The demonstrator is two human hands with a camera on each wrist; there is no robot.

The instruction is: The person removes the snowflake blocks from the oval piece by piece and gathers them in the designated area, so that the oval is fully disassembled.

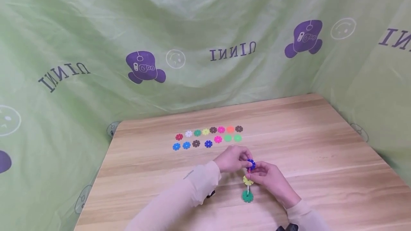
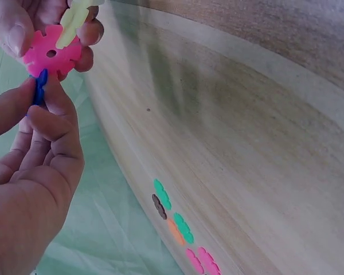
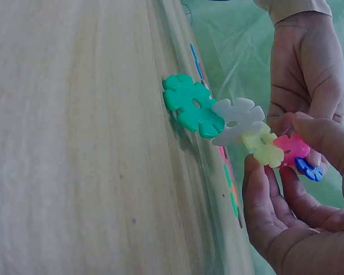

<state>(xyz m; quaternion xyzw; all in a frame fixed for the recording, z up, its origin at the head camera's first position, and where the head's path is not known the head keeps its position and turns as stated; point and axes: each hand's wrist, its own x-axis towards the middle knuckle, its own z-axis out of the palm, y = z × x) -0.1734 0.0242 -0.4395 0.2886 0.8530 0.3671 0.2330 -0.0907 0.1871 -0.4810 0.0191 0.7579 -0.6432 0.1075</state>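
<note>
My left hand (image 1: 232, 159) pinches a dark blue notched flower disc (image 2: 39, 90) between thumb and forefinger. The blue disc meets the notched edge of a pink flower disc (image 2: 49, 60), which my right hand (image 1: 272, 180) grips from the other side. From the pink disc a linked chain runs on: a pale yellow flower disc (image 3: 264, 148), a translucent white one (image 3: 239, 119) and a green one (image 3: 190, 104) at the end. In the head view the chain hangs toward the person, and the white disc shows edge-on.
Two rows of loose flower discs lie farther back on the wooden table (image 1: 144, 174), among them a red one (image 1: 179, 137), a dark blue one (image 1: 208, 144) and a light green one (image 1: 237, 138). A green printed curtain (image 1: 199, 92) stands behind the table and along its sides.
</note>
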